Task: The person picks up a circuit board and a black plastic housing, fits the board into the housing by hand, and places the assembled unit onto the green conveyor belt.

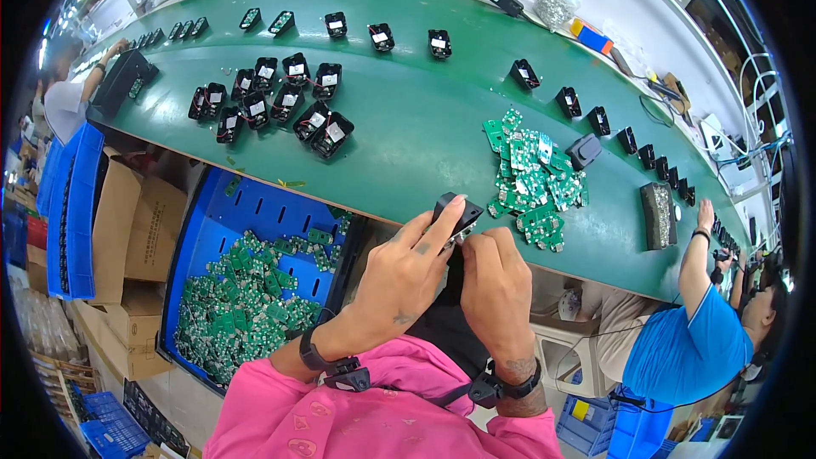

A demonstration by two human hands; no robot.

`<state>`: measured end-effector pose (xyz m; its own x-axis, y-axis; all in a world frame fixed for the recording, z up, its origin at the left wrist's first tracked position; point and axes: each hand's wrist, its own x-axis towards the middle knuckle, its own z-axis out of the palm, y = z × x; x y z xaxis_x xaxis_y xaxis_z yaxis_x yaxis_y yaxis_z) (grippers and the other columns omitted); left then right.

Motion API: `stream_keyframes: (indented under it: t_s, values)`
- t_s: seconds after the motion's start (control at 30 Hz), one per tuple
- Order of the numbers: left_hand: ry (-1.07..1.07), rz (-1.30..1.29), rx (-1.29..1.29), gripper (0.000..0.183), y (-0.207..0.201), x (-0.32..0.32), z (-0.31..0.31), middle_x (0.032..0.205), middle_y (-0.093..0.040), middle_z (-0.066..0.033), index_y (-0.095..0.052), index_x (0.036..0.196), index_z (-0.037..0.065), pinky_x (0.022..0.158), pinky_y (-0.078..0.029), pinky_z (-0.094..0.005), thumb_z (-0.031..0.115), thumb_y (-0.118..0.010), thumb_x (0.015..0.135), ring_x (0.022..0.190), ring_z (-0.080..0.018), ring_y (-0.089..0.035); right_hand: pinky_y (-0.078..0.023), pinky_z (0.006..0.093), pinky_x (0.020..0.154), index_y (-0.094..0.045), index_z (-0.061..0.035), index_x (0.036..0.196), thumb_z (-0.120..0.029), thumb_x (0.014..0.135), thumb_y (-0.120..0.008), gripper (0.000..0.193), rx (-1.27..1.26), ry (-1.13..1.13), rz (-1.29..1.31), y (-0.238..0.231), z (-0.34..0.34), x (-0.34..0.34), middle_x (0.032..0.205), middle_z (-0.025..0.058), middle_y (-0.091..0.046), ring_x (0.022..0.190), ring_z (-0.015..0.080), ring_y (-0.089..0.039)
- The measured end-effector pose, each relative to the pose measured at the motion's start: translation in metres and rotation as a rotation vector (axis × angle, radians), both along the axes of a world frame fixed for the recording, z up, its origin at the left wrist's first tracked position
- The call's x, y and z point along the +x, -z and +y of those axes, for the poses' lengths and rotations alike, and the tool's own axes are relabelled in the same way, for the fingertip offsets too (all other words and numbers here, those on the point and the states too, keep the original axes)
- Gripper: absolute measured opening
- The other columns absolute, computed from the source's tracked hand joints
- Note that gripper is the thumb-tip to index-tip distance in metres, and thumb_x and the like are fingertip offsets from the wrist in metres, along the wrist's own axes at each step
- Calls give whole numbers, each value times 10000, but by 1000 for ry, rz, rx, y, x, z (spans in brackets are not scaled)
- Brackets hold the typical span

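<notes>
Left of the circuit-board pile [534, 172], my left hand [406, 262] grips a black housing [459, 212]; my right hand [496, 292] curls beside it, whether grasping I can't tell.

The held housing [468, 218] is black, circuit boards [540, 172] green with silver, the bin [210, 223] blue, sleeves [262, 391] pink.

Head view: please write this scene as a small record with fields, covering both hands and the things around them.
Left hand: holds a black casing near the table's front edge
Right hand: fingers curled in close at the casing; any grip is hidden
Green table: bears a pile of circuit boards and, further left, a cluster of open casings
Blue bin: lower left, with more boards inside
Co-worker: at right, blue shirt
</notes>
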<state>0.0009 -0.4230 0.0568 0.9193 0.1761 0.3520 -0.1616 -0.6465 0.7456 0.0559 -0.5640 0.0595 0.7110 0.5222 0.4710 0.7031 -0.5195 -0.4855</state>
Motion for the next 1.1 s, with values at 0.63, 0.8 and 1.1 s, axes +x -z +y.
stream_keyframes:
  t_s: [0.63, 0.8, 1.1]
  values:
    - [59, 10, 27, 587, 2, 1, 1, 1165, -637, -235, -476, 1450, 55, 792, -546, -430, -2, -627, 886, 951, -421, -645, -500, 413, 711, -572, 9, 953, 18, 774, -586, 179, -192, -90, -61, -7, -10, 6, 900, 134, -514, 860, 322, -564]
    - [60, -67, 118, 589, 9, 3, 4, 1074, -623, -192, -441, 1465, 79, 662, -555, -448, 50, -615, 903, 807, -379, -658, -455, 448, 671, -581, 18, 958, 14, 907, -595, 53, -45, -96, 44, -4, -8, 6, 888, 167, -556, 797, 364, -583]
    - [48, -26, -53, 567, -2, 2, -2, 1189, -634, -241, -458, 1457, 26, 857, -535, -415, -4, -603, 910, 1026, -417, -642, -456, 431, 665, -588, 14, 1000, -4, 956, -557, 58, 127, 53, 52, 5, 0, -7, 920, 180, -562, 789, 378, -581]
